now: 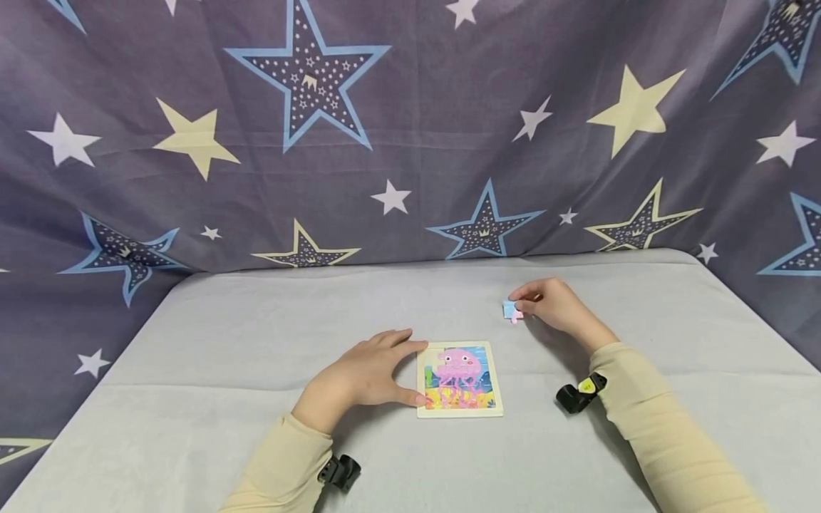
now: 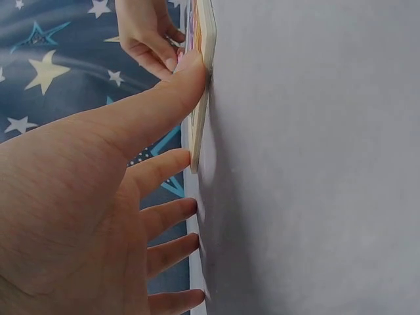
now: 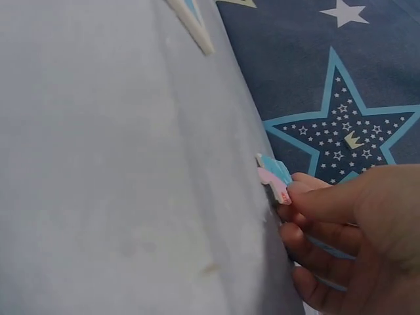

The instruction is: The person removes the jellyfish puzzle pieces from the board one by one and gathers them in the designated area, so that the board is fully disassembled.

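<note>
A jigsaw puzzle [image 1: 459, 379] with a pink jellyfish picture lies flat in a pale wooden frame on the cloth. Its upper left corner shows a pale bare patch. My left hand [image 1: 364, 376] spreads along the frame's left side, index fingertip at the upper corner and thumb on the lower one. The other fingers are splayed on the cloth, as the left wrist view shows beside the frame edge [image 2: 205, 39]. Beyond the frame to the right, my right hand [image 1: 556, 308] pinches a blue and pink puzzle piece [image 3: 274, 172] between thumb and fingers, close over the cloth.
A light grey cloth [image 1: 256, 335] covers the table. Behind it hangs a dark curtain [image 1: 410, 107] printed with stars. Black straps [image 1: 580, 394] with small devices sit on both wrists, over beige sleeves.
</note>
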A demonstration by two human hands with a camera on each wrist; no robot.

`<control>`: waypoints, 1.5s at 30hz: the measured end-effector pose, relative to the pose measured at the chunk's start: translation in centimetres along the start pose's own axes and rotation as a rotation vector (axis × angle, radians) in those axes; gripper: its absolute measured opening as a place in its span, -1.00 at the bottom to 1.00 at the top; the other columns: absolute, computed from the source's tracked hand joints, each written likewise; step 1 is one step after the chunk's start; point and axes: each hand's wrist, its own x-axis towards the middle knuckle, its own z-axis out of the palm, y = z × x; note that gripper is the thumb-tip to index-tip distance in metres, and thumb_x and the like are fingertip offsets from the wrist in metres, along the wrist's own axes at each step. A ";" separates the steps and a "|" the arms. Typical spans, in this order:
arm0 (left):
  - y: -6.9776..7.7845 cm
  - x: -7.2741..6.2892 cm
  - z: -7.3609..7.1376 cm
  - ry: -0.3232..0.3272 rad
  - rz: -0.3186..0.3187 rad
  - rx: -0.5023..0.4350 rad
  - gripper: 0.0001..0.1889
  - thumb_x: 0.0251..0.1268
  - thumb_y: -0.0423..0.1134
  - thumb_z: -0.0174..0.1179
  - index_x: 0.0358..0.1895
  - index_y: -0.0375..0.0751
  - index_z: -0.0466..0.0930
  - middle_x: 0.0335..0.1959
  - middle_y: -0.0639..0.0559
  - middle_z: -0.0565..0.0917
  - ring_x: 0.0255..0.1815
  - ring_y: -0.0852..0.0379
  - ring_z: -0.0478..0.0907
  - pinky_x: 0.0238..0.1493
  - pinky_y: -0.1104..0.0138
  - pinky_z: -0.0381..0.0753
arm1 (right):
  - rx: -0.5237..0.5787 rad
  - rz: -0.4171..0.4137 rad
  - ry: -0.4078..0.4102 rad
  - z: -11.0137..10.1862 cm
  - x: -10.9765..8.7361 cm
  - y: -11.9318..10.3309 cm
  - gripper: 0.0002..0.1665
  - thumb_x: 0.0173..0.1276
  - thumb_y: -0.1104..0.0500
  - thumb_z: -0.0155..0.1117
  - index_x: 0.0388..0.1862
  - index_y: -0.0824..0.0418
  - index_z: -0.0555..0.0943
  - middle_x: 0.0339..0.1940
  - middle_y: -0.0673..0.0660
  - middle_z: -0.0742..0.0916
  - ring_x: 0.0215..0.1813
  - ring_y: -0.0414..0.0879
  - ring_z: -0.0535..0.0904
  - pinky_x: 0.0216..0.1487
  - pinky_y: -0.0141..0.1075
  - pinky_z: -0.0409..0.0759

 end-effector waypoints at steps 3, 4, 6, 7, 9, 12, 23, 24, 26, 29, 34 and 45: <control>-0.1 0.0 0.0 0.001 0.000 0.003 -0.05 0.13 0.24 0.48 0.57 0.00 0.35 0.66 -0.15 0.22 0.66 -0.21 0.14 0.61 -0.18 0.17 | -0.019 -0.015 0.008 0.1 0.0 0.0 -0.81 0.42 0.35 0.34 -0.07 0.44 0.76 -0.20 0.32 0.82 -0.32 -0.12 0.63 -0.32 -0.36 0.60; -0.1 0.0 0.0 0.001 0.000 0.003 -0.05 0.13 0.24 0.47 0.57 0.00 0.35 0.66 -0.15 0.22 0.66 -0.21 0.14 0.61 -0.18 0.17 | -0.021 -0.011 0.010 0.1 0.1 -0.1 -0.81 0.42 0.35 0.34 -0.07 0.44 0.76 -0.19 0.32 0.82 -0.30 -0.10 0.64 -0.31 -0.36 0.60; -0.1 0.0 0.0 0.001 0.000 0.004 -0.06 0.13 0.24 0.47 0.57 0.00 0.35 0.66 -0.15 0.22 0.66 -0.21 0.14 0.62 -0.18 0.17 | -0.025 0.001 0.011 0.2 0.1 -0.1 -0.80 0.43 0.34 0.33 -0.05 0.43 0.76 -0.17 0.33 0.81 -0.26 -0.04 0.66 -0.30 -0.34 0.61; -0.1 0.0 0.0 0.001 0.000 0.005 -0.06 0.13 0.24 0.47 0.57 0.00 0.35 0.66 -0.15 0.22 0.66 -0.21 0.14 0.62 -0.18 0.17 | -0.026 0.008 0.011 0.2 0.0 -0.1 -0.80 0.44 0.33 0.32 -0.04 0.43 0.75 -0.15 0.33 0.80 -0.24 -0.01 0.66 -0.29 -0.33 0.60; -0.1 0.0 0.0 0.000 0.000 0.007 -0.06 0.14 0.24 0.47 0.58 0.00 0.35 0.66 -0.14 0.22 0.66 -0.21 0.13 0.62 -0.18 0.17 | -0.030 0.021 0.011 0.1 0.0 -0.2 -0.78 0.47 0.31 0.31 -0.01 0.42 0.74 -0.13 0.33 0.79 -0.21 0.03 0.67 -0.27 -0.33 0.60; -0.1 0.0 0.0 -0.002 0.002 0.010 -0.06 0.14 0.24 0.47 0.58 0.00 0.35 0.66 -0.14 0.22 0.66 -0.21 0.13 0.62 -0.18 0.17 | -0.022 0.024 0.014 0.0 -0.1 -0.4 -0.74 0.48 0.30 0.28 0.04 0.42 0.71 -0.09 0.35 0.77 -0.18 0.07 0.68 -0.28 -0.35 0.59; -0.1 0.1 0.0 -0.003 0.006 0.019 -0.07 0.15 0.24 0.47 0.58 0.00 0.34 0.66 -0.15 0.22 0.66 -0.21 0.14 0.61 -0.17 0.19 | 0.116 -0.131 -0.166 0.3 -0.4 -2.9 -0.72 0.48 0.28 0.31 0.05 0.44 0.71 -0.12 0.32 0.81 -0.31 -0.12 0.67 -0.30 -0.40 0.63; -0.1 0.1 0.0 -0.004 0.005 0.019 -0.07 0.15 0.24 0.46 0.58 0.00 0.35 0.66 -0.14 0.22 0.66 -0.21 0.14 0.61 -0.17 0.19 | 0.110 -0.139 -0.178 0.4 -0.5 -3.1 -0.73 0.48 0.27 0.31 0.04 0.42 0.72 -0.12 0.30 0.81 -0.30 -0.12 0.66 -0.30 -0.41 0.62; -0.1 0.1 0.0 -0.004 0.001 0.019 -0.07 0.15 0.24 0.47 0.58 0.01 0.35 0.66 -0.14 0.22 0.66 -0.21 0.14 0.61 -0.17 0.19 | 0.094 -0.151 -0.195 0.6 -0.5 -3.6 -0.74 0.49 0.26 0.31 0.04 0.40 0.73 -0.11 0.27 0.82 -0.28 -0.13 0.65 -0.27 -0.42 0.60; -0.1 0.1 0.0 -0.006 -0.004 0.019 -0.07 0.15 0.24 0.46 0.58 0.02 0.35 0.66 -0.13 0.22 0.66 -0.20 0.14 0.61 -0.16 0.19 | 0.072 -0.183 -0.213 0.9 -0.7 -4.4 -0.74 0.49 0.25 0.30 0.05 0.39 0.73 -0.07 0.25 0.82 -0.22 -0.15 0.64 -0.16 -0.38 0.59; -0.1 0.0 0.0 -0.010 -0.009 0.020 -0.07 0.16 0.25 0.46 0.58 0.03 0.34 0.66 -0.12 0.21 0.66 -0.19 0.13 0.61 -0.16 0.19 | 0.051 -0.236 -0.254 1.7 -0.9 -5.5 -0.75 0.49 0.25 0.30 0.03 0.36 0.73 -0.05 0.22 0.82 -0.08 -0.12 0.64 0.03 -0.23 0.61; -0.1 0.0 -0.1 -0.014 -0.007 0.021 -0.06 0.16 0.27 0.45 0.58 0.03 0.33 0.66 -0.13 0.21 0.67 -0.20 0.13 0.61 -0.18 0.18 | 0.031 -0.310 -0.373 3.5 -1.4 -6.8 -0.81 0.43 0.26 0.39 -0.02 0.28 0.75 -0.10 0.11 0.80 -0.16 -0.17 0.60 -0.05 -0.30 0.64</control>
